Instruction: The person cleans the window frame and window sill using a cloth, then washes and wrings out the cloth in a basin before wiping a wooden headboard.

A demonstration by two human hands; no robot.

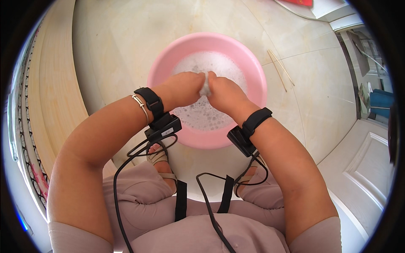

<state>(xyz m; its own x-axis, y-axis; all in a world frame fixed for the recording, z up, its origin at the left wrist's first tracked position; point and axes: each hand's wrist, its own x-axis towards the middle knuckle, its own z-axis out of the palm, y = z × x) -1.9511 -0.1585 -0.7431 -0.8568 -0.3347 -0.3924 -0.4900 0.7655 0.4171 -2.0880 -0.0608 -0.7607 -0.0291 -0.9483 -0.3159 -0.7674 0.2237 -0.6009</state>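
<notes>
Both fists meet over a round pink basin (253, 84) of foamy, soapy water (206, 116). My left hand (185, 87) is closed, knuckles turned up, on one side of a small whitish wet cloth (205, 86). On its other side, my right hand (225, 92) is closed too. Only a short piece of the cloth shows in the gap between the fists; its full shape is hidden by the fingers. Bubbles of different sizes float on the water below the hands.
Two thin wooden sticks (280, 69) lie on the tiled floor right of the basin. A light wooden furniture edge (55, 84) runs along the left, a white panelled door (367, 164) at the right. Black cables (120, 198) hang from my wrist straps. My feet flank the basin's near side.
</notes>
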